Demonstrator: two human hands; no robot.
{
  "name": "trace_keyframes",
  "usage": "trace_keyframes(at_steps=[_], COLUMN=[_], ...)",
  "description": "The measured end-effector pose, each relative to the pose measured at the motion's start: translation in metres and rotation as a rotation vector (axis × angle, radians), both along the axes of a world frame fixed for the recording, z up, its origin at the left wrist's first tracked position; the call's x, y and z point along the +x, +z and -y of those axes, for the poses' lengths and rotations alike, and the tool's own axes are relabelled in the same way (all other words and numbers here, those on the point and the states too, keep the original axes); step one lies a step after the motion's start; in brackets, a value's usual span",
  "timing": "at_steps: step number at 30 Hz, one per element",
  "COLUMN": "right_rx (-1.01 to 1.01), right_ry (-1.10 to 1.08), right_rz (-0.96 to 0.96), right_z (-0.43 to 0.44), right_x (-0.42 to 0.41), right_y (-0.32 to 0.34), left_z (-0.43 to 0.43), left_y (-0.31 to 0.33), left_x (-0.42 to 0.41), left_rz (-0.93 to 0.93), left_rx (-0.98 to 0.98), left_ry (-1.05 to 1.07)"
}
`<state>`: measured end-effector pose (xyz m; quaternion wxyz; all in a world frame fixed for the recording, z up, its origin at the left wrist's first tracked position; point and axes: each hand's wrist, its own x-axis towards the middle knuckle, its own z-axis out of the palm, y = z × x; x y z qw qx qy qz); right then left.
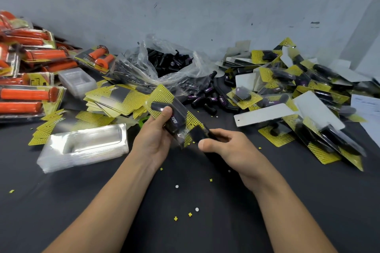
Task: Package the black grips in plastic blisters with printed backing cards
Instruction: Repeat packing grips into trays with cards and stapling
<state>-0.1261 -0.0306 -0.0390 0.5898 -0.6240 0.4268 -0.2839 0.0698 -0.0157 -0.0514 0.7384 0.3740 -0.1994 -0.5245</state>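
Observation:
My left hand [153,135] grips a blister pack [164,99] above the table's middle: a yellow-and-black backing card under a clear blister, with a black grip [177,120] marked TAPER inside. My left thumb presses on the blister's upper part. My right hand [223,146] pinches the pack's lower end between thumb and fingers. A stack of empty clear blisters [82,147] lies to the left. Loose backing cards [115,98] are piled behind it. Loose black grips [207,100] lie beyond the pack.
A clear bag of black grips [164,61] sits by the wall. Finished black-grip packs [308,96] heap up at right. Packed orange grips [28,80] fill the far left. Small yellow and white punch scraps [190,214] dot the dark table [61,201].

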Motion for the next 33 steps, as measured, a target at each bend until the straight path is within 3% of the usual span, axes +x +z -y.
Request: trace_keyframes(at_steps=[2,4,7,10,12,17,24,29,33], right_rx=[0.055,-0.01,-0.377,-0.749,-0.83,-0.539,-0.37,-0.284,-0.334], right_ry=[-0.163,-0.342,-0.533,-0.658,-0.59,-0.345,-0.191,-0.137,-0.123], right_rz=[-0.02,-0.205,-0.505,-0.259,-0.106,-0.123,-0.215,-0.156,-0.12], right_z=[0.004,0.008,0.006,-0.007,-0.018,-0.024,-0.022,-0.022,-0.022], right_x=[-0.004,-0.006,-0.001,0.008,0.016,0.029,0.032,0.032,0.033], right_y=[0.0,0.0,-0.001,0.0,0.0,-0.012,-0.016,-0.017,-0.02], left_z=[0.001,0.001,-0.002,-0.005,-0.006,-0.005,-0.006,-0.007,-0.005], left_y=[0.001,0.001,0.001,0.003,0.004,0.0,-0.005,0.001,0.002], left_x=[0.004,0.004,-0.002,-0.005,-0.006,-0.005,-0.004,0.012,0.013], left_rz=[-0.033,-0.007,0.056,0.082,0.092,0.11,0.141,0.06,0.063], left_rx=[0.034,0.087,0.131,0.105,0.084,0.047,0.002,-0.019,0.032], left_ry=[0.034,0.026,-0.017,-0.078,-0.131,-0.224,-0.306,-0.204,-0.146])
